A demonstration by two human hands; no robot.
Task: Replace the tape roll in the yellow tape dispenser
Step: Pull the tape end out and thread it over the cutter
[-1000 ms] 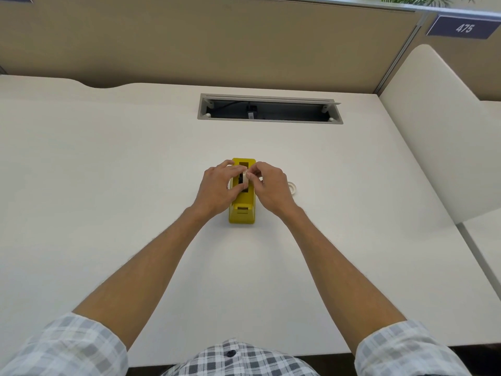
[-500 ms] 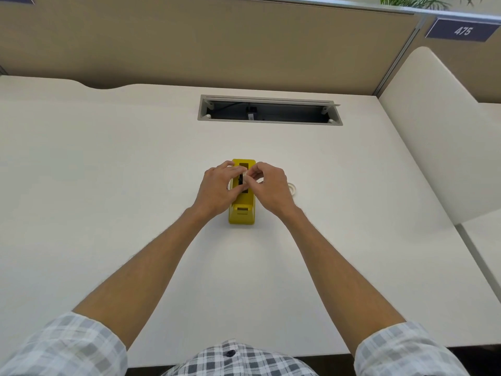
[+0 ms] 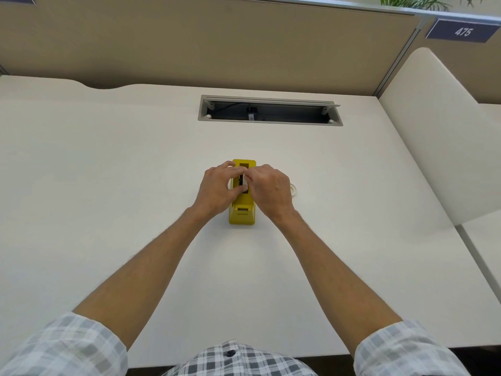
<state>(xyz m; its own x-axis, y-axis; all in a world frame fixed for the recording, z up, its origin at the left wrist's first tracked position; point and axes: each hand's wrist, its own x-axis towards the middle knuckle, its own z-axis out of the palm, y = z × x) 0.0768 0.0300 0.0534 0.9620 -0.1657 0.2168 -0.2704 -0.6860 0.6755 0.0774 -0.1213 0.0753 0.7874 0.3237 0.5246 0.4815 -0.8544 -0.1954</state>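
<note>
Left hand [image 3: 217, 189]: fingers curled over the left flank of the dispenser, thumb tip at the dark central slot, steadying the body. Yellow tape dispenser [image 3: 242, 215]: stands on the surface [image 3: 108, 185] near its middle, cutter end toward the person; hard moulded shell, probably weighted in the base, so it should stay put under light pressure; smooth sides, best held low on both flanks rather than near the blade. Right hand [image 3: 271, 192]: fingers bunched at the slot, apparently pinching something small and pale there; the item is too hidden to name. Tape roll [image 3: 294, 189]: a white ring lying flat just right of that hand, largely covered; judged light and stiff, best taken by rim or core.
</note>
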